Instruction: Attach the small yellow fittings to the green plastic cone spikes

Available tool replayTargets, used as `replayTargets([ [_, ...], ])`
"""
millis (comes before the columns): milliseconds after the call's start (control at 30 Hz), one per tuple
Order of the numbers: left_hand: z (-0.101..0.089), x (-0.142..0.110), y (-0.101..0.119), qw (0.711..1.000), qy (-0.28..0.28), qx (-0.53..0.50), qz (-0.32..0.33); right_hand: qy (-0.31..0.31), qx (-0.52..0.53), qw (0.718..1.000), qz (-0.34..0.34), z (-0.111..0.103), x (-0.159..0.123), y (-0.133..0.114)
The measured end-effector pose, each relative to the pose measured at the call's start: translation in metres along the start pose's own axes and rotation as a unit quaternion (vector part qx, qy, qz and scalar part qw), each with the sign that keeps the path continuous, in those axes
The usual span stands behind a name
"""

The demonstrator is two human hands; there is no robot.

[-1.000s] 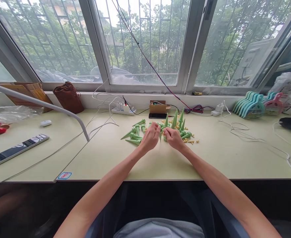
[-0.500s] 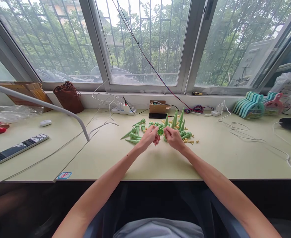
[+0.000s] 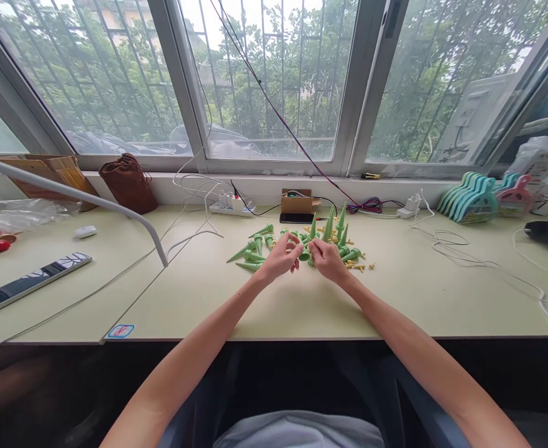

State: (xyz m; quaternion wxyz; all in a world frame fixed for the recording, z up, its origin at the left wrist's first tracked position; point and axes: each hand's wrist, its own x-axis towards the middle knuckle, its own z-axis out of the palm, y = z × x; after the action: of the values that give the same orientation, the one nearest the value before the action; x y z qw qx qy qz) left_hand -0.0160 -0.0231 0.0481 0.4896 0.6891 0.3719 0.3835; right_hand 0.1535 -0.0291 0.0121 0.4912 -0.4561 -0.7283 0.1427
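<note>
Over the middle of the table my two hands are close together. My left hand is closed with its fingers around a green plastic spike with a round, wide end, mostly covered by the fingers. My right hand pinches right beside that end; what sits between its fingertips is hidden. Several green cone spikes lie to the left of the hands. Behind the right hand, other green spikes stand point up. Small yellow valve-like pieces are scattered to the right.
A small open cardboard box and a dark phone lie behind the pile. To the left are a power strip and a grey curved tube. White cables and teal hangers are at the right.
The round end of the green spike, which faced up toward me, has tipped down and sunk slightly. My left fingers have shifted over it; my right hand has hardly moved.
</note>
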Motion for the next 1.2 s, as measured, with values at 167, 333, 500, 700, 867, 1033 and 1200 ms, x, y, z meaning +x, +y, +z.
replayTargets([
  [167, -0.0007, -0.0013, -0.0005, 1.000, 0.001, 0.013, 0.026, 0.001, -0.006, 1.000, -0.001, -0.0006, 0.0001, -0.0002],
  [333, 0.0006, -0.0023, -0.0024, 0.995, 0.010, 0.070, 0.075, -0.006, -0.009, 1.000, 0.000, -0.0001, 0.0001, -0.0032],
  [500, 0.0019, -0.0038, -0.0046, 0.967, 0.027, 0.204, 0.152, -0.011, -0.007, 1.000, -0.004, -0.0006, 0.0002, -0.0045],
  [700, 0.0017, -0.0056, -0.0049, 0.951, 0.036, 0.247, 0.183, -0.008, -0.017, 1.000, -0.003, -0.0012, 0.0008, -0.0057],
  [867, 0.0035, -0.0058, -0.0042, 0.954, 0.054, 0.239, 0.174, -0.002, -0.016, 1.000, 0.000, -0.0007, 0.0006, -0.0064],
  [1033, 0.0073, -0.0043, -0.0009, 0.977, 0.085, 0.147, 0.129, 0.011, -0.017, 1.000, -0.006, -0.0001, 0.0009, -0.0043],
  [1200, 0.0057, -0.0014, 0.0017, 0.983, 0.129, 0.091, 0.099, 0.013, -0.014, 1.000, -0.001, 0.0001, 0.0007, -0.0039],
])
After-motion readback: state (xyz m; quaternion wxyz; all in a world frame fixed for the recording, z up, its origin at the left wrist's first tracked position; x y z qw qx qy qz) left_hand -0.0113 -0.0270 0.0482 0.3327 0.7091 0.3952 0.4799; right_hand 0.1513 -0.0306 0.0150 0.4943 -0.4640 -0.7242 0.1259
